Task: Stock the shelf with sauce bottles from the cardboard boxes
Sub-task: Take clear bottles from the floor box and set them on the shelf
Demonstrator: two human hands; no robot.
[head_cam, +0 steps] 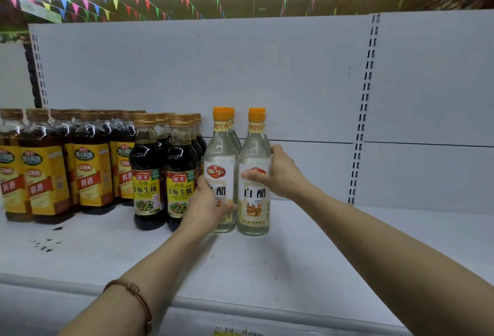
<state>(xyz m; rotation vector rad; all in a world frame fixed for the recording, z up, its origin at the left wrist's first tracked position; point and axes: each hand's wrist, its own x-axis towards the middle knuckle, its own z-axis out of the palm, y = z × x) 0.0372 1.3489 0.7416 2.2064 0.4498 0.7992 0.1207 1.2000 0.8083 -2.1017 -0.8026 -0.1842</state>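
While two clear white vinegar bottles are being set on the shelf (pixel 267 263), the rows to the left of the hands are already filled. Furthest left of the left hand (pixel 205 203), cooking wine bottles (pixel 45 172) with yellow labels are ranked several deep; between them and that hand, soy sauce bottles (pixel 148 172) with gold caps are stood in two files. The left hand is wrapped round the lower label of the left vinegar bottle (pixel 220 159), thumb toward the neighbouring bottle, with a copper bangle (pixel 133 293) worn on its forearm. Just to its right, the right vinegar bottle (pixel 255 196) is gripped by the right hand (pixel 280 172), thumb laid across the label and fingers curled behind the body. Both bottles are held upright and touching, labels turned outward, probably so that they can be pushed back as a pair against the further vinegar bottles whose orange caps show behind them. Right of the right hand, the white shelf is left bare up to the slotted upright (pixel 363 111); dark specks are seen on the board near the left forearm. Behind, a white back panel (pixel 200 68) is fitted, and overhead strip lights and coloured bunting (pixel 112 1) are hung. No cardboard boxes are in view.
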